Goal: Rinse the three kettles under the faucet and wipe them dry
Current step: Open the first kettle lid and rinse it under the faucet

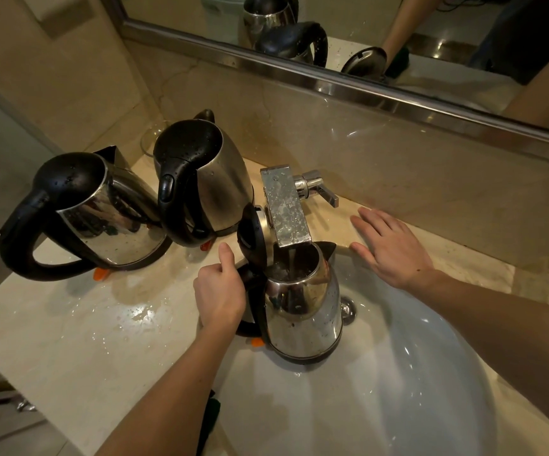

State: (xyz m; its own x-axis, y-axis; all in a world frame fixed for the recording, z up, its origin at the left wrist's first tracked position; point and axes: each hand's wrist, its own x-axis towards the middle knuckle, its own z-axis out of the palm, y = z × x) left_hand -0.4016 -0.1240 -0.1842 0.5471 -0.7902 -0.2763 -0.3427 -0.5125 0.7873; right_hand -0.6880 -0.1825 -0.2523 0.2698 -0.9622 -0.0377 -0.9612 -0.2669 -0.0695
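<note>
Sink (447,390): set into the wet counter (69,340).
Far-left kettle (108,222): stood on the counter, lid shut.
Middle kettle (214,182): stood just beside it, lid shut.
Open kettle (302,311): held over the sink, under the faucet (286,209).
Right hand (391,248): spread flat near the faucet, nothing held.
Left hand (220,291): wrapped round the handle of the kettle under the faucet.

1. We see the left hand (220,291) gripping the black handle of the open kettle (302,311), thumb up.
2. That kettle sits upright in the sink (398,373), lid raised, its mouth right under the faucet (286,209).
3. The right hand (391,248) is spread flat at the rim of the surface (85,324), near the faucet lever.
4. We find two closed kettles (102,218) (210,179) side by side on the wet surface, left of the faucet.
</note>
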